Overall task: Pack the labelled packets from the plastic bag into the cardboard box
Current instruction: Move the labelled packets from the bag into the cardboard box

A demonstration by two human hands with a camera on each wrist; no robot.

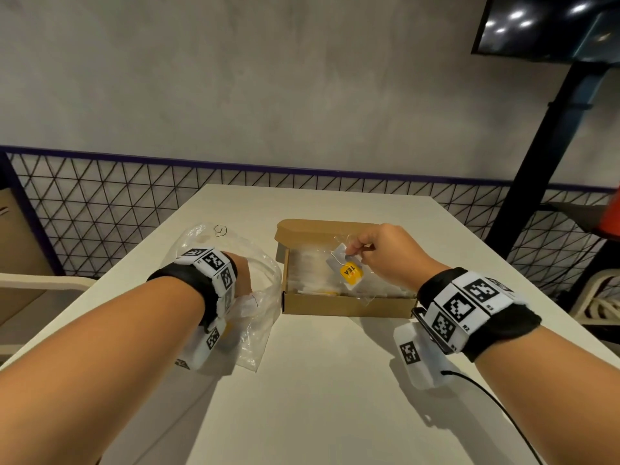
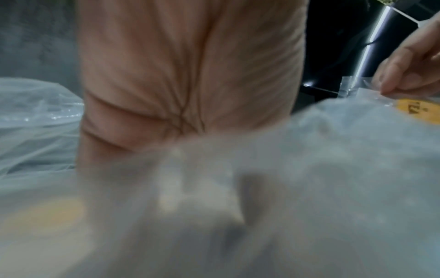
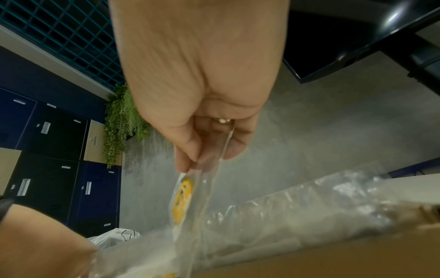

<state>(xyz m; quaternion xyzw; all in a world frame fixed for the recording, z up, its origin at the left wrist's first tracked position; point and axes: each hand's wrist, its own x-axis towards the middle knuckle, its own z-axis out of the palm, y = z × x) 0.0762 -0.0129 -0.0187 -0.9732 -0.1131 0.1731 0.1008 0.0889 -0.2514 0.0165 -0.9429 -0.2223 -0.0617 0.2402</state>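
An open cardboard box (image 1: pixel 335 304) sits on the white table, with several clear packets (image 1: pixel 310 273) lying inside. Above it my right hand (image 1: pixel 352 251) pinches the top edge of a clear packet with a yellow TEA label (image 1: pixel 349 273). The right wrist view shows thumb and fingers (image 3: pixel 188 159) closed on that packet (image 3: pixel 183 203), which hangs over the box wall (image 3: pixel 333 263). My left hand (image 1: pixel 243 276) is inside the crumpled clear plastic bag (image 1: pixel 258 333) to the left of the box. Its palm (image 2: pixel 190 75) shows, but blurred plastic (image 2: pixel 238 206) hides the fingers.
The table (image 1: pixel 318 397) runs to a wire-mesh railing (image 1: pixel 134 213) at the back. A beige chair (image 1: pixel 37 280) stands at the left and a black post (image 1: pixel 553 146) at the right. A black cable (image 1: pixel 496 404) trails from my right wrist.
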